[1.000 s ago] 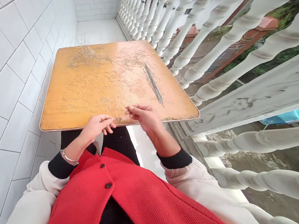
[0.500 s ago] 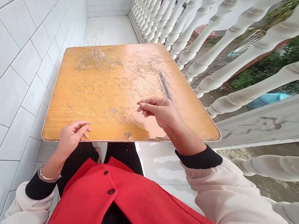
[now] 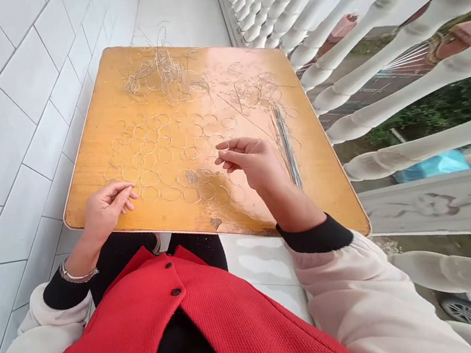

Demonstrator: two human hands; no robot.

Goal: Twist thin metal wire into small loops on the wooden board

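Observation:
My right hand [image 3: 251,162] hovers over the wooden table [image 3: 94,180], its fingers pinched on a thin wire ring that is barely visible. My left hand [image 3: 107,206] rests at the table's near left edge with fingers curled together; whether it holds a wire I cannot tell. Several wire rings [image 3: 160,146] lie in rows on the tabletop between and beyond the hands. A bundle of straight wires [image 3: 285,139] lies just right of my right hand.
A tangle of loose wire [image 3: 162,75] sits at the table's far side. A white tiled wall [image 3: 0,117] runs along the left. A white balustrade [image 3: 375,43] runs along the right, close to the table edge.
The two hands have moved apart: the right hand went forward over the rings, the left slid to the table's left edge. The view has tilted down toward the table.

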